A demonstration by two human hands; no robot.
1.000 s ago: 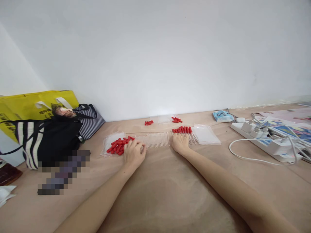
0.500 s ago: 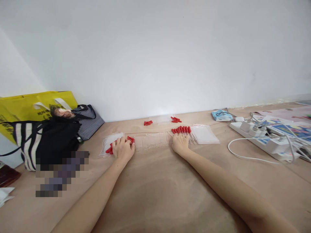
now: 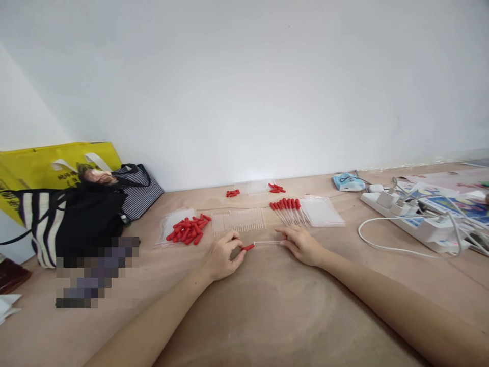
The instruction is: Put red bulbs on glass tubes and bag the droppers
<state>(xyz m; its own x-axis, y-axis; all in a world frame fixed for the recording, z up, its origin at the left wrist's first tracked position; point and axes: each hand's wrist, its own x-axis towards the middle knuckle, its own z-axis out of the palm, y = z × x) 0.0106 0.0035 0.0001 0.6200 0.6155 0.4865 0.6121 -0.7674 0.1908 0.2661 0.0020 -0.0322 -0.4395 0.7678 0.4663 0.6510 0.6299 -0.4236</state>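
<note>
My left hand (image 3: 223,256) pinches a red rubber dropper bulb (image 3: 249,247) between thumb and fingers. Facing it, my right hand (image 3: 303,246) grips the far end of a thin clear dropper tube (image 3: 267,243). The tube's left end is at the mouth of the bulb; whether it is inside cannot be made out. Beyond my left hand, a heap of loose red bulbs (image 3: 187,232) lies on a clear plastic bag (image 3: 162,224). A row of clear tubes (image 3: 239,220) lies between the hands, farther back. Several droppers with red bulbs (image 3: 288,205) lie side by side behind my right hand.
Flat clear bags (image 3: 324,211) lie right of the droppers. Small groups of red bulbs (image 3: 276,188) sit near the wall. At right are a power strip (image 3: 405,219) with white cables and a blue mask (image 3: 348,182). Bags, including a black one (image 3: 91,219), stand at left.
My left hand has come from the bulb heap towards the middle with a red bulb. My right hand has moved nearer from the finished-looking droppers and now holds a clear tube.
</note>
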